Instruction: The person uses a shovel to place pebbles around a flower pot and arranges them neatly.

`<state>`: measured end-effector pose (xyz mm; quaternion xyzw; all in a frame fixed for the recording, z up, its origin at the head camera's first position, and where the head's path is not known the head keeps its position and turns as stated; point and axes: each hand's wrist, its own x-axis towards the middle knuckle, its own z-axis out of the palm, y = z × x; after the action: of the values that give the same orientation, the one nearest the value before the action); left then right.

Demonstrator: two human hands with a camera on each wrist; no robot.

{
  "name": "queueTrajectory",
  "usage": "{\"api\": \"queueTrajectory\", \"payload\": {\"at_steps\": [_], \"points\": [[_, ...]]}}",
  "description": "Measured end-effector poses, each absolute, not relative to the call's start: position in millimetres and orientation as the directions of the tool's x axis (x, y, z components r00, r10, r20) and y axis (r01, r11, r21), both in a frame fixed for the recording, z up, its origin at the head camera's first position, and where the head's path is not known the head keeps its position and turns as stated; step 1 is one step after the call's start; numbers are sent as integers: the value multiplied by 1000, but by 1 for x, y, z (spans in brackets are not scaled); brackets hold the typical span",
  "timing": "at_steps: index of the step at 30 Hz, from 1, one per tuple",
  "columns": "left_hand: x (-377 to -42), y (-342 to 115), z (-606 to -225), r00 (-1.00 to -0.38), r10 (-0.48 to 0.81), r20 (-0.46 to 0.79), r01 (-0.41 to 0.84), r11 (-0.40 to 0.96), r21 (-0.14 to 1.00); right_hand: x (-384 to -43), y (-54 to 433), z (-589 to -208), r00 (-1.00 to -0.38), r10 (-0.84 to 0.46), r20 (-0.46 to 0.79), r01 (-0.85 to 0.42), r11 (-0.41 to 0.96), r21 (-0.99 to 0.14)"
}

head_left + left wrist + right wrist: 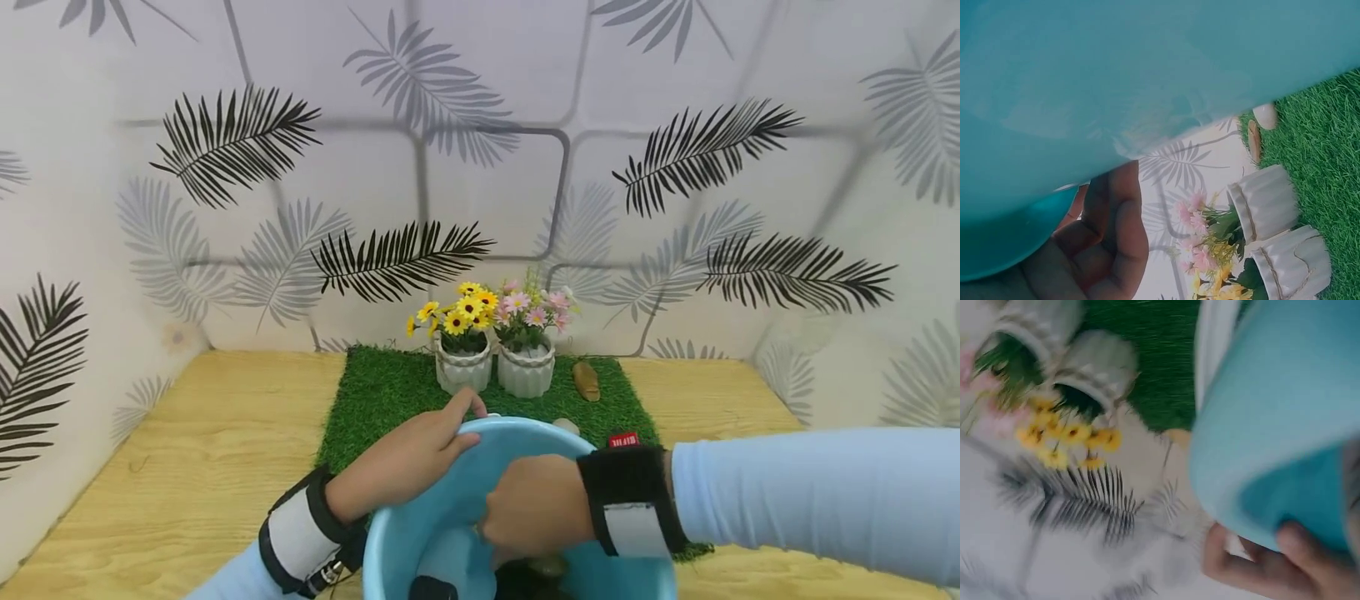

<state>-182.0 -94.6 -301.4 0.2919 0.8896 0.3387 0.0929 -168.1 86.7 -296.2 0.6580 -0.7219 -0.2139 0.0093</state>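
A light blue plastic basin (378, 546) stands at the front of the table. My left hand (416, 458) grips its far left rim, thumb to the inside and fingers outside, as the right wrist view also shows. Inside the basin is my right hand (536, 504), with curled fingers pointing down. Its fingertips are partly hidden, so I cannot tell what they hold. Close beside them are a light blue thing (457, 554) and a black piece (432, 588). A dark, greenish thing (547, 567) lies at the bottom under the right hand.
Behind the basin lies a green turf mat (382, 392) on the wooden table (210, 450). Two white pots, one with yellow flowers (462, 367) and one with pink flowers (527, 367), stand on it. A brown stone-like piece (586, 381) and a pale stone (566, 426) sit nearby.
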Motion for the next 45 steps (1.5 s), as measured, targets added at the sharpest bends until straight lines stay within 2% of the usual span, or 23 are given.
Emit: {"api": "queueTrajectory", "payload": {"at_steps": [4,6,12,17,23,26,30,35,38,41,45], "points": [[-183,-95,-304,-817,576,24,439,595,673,-162,80,-303,-21,-945,-325,-945,-88,316],[-184,-94,-305,-816,577,20,435,591,680,-163,82,-301,5,-938,-347,-940,-123,318],[-184,-93,-307,-812,584,17,434,583,687,-170,99,-284,9,-952,-307,-968,-85,235],[-184,-97,-302,-816,577,17,440,604,665,-174,114,-274,1,-984,-179,-981,-35,190],[-185,-97,-299,-812,582,31,464,613,640,-179,126,-269,9,-1000,-29,-997,-11,73],[-185,-96,-301,-812,582,25,457,609,649,-181,130,-268,7,-1000,-3,-1000,-7,16],[-184,-96,-304,-818,575,20,440,603,666,-183,134,-266,7,-1000,20,-1000,-7,-3],[-183,-96,-305,-820,571,36,449,604,659,-183,142,-256,-18,-998,55,-1000,18,-2],[-184,-95,-305,-818,574,44,459,603,652,-185,150,-248,-53,-996,78,-998,52,-21],[-184,-95,-305,-811,583,51,468,593,655,-189,162,-236,-119,-989,93,-991,113,-75],[-183,-95,-304,-812,582,50,467,594,655,-200,183,-218,-240,-963,119,-967,227,-115]]}}
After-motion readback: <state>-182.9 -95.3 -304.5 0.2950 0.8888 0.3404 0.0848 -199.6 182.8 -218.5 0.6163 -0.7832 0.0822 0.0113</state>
